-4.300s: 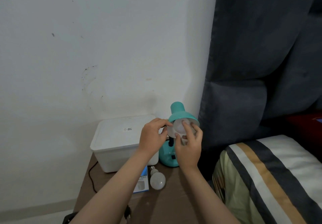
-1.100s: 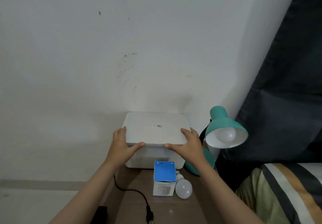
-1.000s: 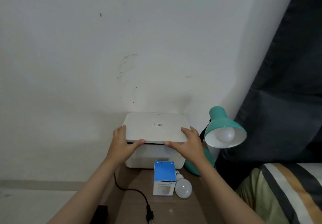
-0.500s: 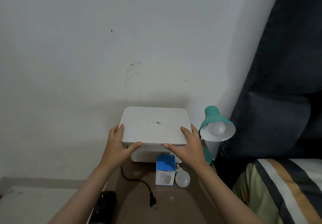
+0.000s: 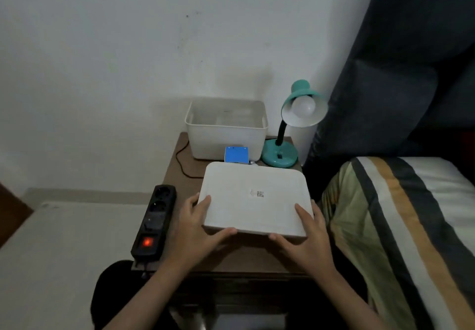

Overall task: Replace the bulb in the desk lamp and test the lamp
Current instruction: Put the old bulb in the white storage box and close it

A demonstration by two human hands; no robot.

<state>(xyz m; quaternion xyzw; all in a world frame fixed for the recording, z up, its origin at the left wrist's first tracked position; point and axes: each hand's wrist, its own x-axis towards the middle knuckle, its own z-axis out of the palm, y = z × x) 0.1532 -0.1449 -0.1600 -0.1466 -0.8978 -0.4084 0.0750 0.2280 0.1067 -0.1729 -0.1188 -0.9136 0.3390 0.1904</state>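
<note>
Teal-shaded desk lamp [image 5: 303,108] stands at the back right corner of the brown wooden surface [image 5: 190,175], its round teal base [image 5: 279,153] flat and its black flexible neck [image 5: 281,131] rising upright. Its shade tips forward toward the camera, open mouth showing a round white bulb [image 5: 304,104] seated inside, unlit. Just left of the lamp sits an open white plastic storage box [image 5: 226,129], with a small blue-topped carton [image 5: 236,154] in front of it.

Well in front of the lamp, both hands hold a flat white rectangular plastic lid [image 5: 254,198] over the near part of the surface. The left hand [image 5: 199,229] grips its near left corner, the right hand [image 5: 305,237] its near right corner, thumbs under the front edge and fingers on the sides.

A black power strip [image 5: 155,220] with a glowing red switch lies along the left edge, and a black cord [image 5: 181,161] runs beside the box. White wall stands behind, a dark curtain [image 5: 401,59] to the right, and a bed with striped bedding [image 5: 401,227] below it.
</note>
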